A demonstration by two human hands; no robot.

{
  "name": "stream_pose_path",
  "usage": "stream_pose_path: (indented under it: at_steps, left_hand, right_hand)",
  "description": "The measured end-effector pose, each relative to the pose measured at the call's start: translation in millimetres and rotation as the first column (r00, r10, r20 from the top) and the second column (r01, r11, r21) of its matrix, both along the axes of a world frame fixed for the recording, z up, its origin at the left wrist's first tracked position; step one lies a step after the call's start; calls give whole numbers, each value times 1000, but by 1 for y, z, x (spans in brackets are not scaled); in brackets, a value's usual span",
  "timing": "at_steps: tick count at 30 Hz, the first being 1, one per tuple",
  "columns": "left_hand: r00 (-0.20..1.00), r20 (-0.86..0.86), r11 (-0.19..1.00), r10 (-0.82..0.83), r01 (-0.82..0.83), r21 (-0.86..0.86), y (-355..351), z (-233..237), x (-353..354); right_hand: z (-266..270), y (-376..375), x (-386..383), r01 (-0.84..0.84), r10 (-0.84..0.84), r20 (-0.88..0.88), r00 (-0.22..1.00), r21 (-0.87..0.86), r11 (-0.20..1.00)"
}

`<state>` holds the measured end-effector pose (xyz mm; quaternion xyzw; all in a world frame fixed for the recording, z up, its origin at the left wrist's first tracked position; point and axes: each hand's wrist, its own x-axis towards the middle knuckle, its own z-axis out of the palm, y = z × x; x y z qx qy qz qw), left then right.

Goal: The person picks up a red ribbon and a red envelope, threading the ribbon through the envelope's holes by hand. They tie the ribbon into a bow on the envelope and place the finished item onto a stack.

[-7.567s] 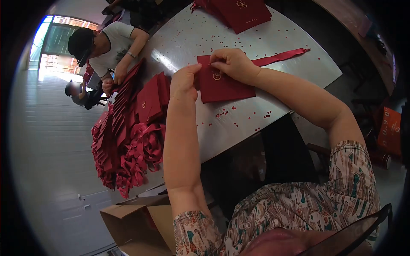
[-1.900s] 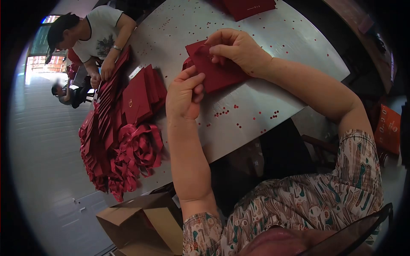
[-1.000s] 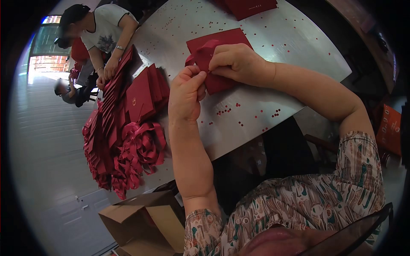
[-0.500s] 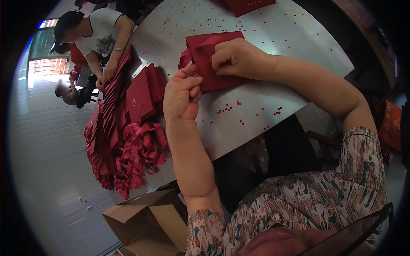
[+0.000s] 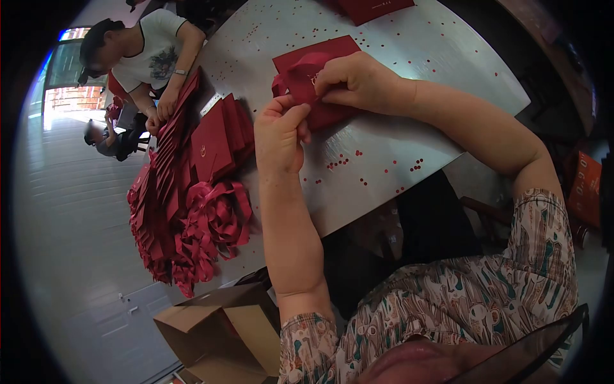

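Note:
A dark red paper bag point(image 5: 342, 47) with a pink-red ribbon handle point(image 5: 306, 63) lies on the metal table under my hands. My left hand point(image 5: 281, 131) is closed in a pinch at the bag's near left edge. From the right, my right hand point(image 5: 364, 83) reaches over the bag, its thumb and finger pinched on the red material close to the left fingertips. Small gold lettering shows beside the right fingers. Whether a tiny piece sits between the fingertips, I cannot make out.
Left of my arm stand several red bags point(image 5: 214, 144) and a long row of more bags point(image 5: 169, 173) with bunched ribbons point(image 5: 217, 214). Red dots point(image 5: 339, 161) are scattered over the table point(image 5: 358, 192). An open cardboard box point(image 5: 249, 333) sits below. A co-worker point(image 5: 157, 57) handles bags across from me.
My left hand has moved right and slightly up, bringing its fingertips against my right hand's. The bag has shifted a little up and left, and its ribbon shows more.

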<state>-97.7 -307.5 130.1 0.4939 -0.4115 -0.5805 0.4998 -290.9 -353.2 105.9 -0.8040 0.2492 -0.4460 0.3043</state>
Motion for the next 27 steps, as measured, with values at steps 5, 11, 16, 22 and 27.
stream_pose_path:
  at_steps: [5,11,16,22,27]
  left_hand:
    - [993,-110,998,50,-46,35,-1,-1,0]
    - [1000,-13,999,26,-26,20,1,3,-1]
    - [991,128,999,40,-40,-1,3,2,-4]
    - [942,325,984,88,-32,-173,8,3,-18]
    - [799,544,915,256,-18,-404,10,2,-29]
  right_hand:
    - [0,1,3,9,-13,-37,999,-85,996]
    - [5,5,4,16,-22,-120,993,-58,998]
    - [10,11,6,58,-76,-195,978,-95,994]
    - [22,19,9,79,-199,-400,895,-297,951]
    - [23,29,14,102,-261,-400,879,-377,920]
